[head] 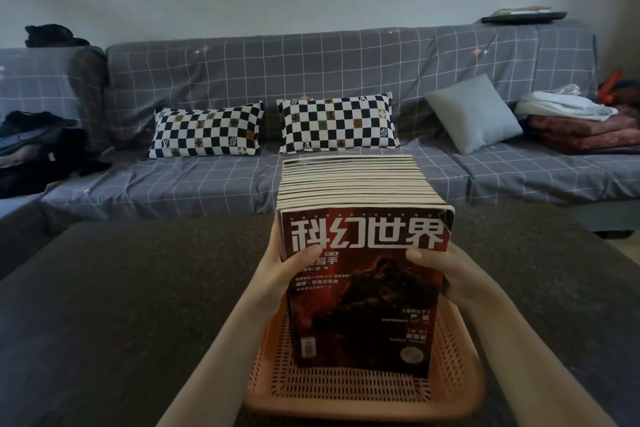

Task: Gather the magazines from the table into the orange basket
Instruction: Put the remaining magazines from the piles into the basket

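Note:
A thick stack of magazines (363,291) stands upright between my hands, its red-and-black front cover with large white characters facing me. The stack's lower end reaches down into the orange perforated basket (349,388) on the dark table (121,305). My left hand (294,270) grips the stack's left side, thumb curled over the front cover. On the right side my right hand (436,269) holds it the same way, thumb on the cover. The page edges of several issues (356,180) show along the top.
Behind the table runs a grey checked sofa (311,73) with two black-and-white checkered pillows (207,130), a grey cushion (474,114), folded blankets (581,128) at right and dark clothes (38,146) at left.

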